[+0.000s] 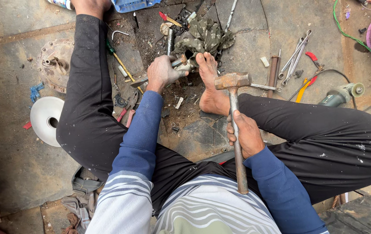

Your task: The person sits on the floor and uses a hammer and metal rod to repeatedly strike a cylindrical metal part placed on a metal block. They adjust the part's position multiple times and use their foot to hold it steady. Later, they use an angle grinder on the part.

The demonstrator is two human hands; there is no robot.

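The person sits on the ground with both legs spread out. The left hand is closed around a small metal part and holds it down on the ground, right beside the bare foot. The toes touch the part too. A flat metal blade sticks out from under this hand.

The right hand is closed tight around the handle of a rusty hammer. The hammer head is up in the air, just above the foot and near the metal part.

A dirty green rag lies just behind the part. Some wrenches lie on the ground toward the right edge, and a green grinder lies near them. A white disc sits by the left edge. A round rusty plate sits behind it.
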